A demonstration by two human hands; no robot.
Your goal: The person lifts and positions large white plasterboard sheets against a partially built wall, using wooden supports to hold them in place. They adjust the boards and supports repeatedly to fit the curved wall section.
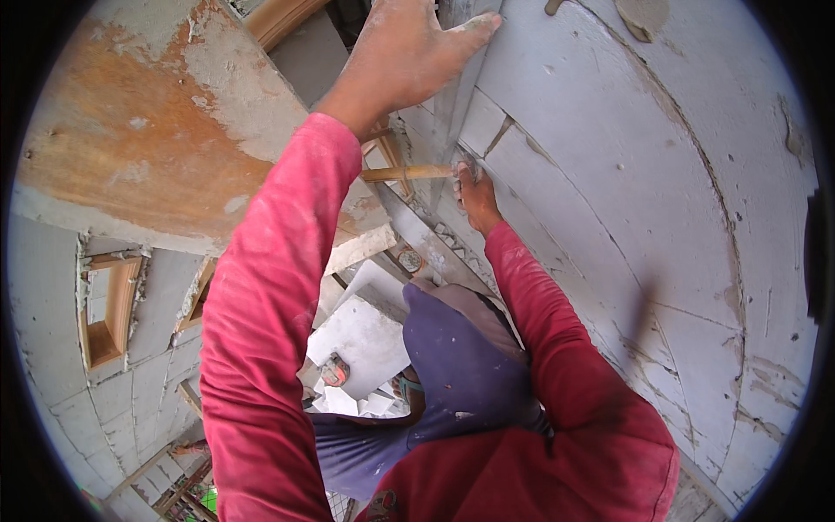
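My left hand (409, 56) reaches up in front of me, its thumb stretched out to the right. The other fingers run past the upper edge of the picture. It is nearest to a grey upright strip (454, 87) along the wall. Lower and to the right, my right hand (477, 196) is closed at the end of a wooden-handled tool, whose pale handle (409, 173) points left. Grey material shows at that hand's fingers, but the tool's head cannot be made out. This hand is close to the block wall (600, 165).
A plaster-smeared plywood board (130, 139) hangs at the upper left. Below lie a white block (365, 339) with a small red-and-grey object (335, 371) on it, and broken white pieces (344, 402). A wooden window frame (113, 313) sits in the left wall.
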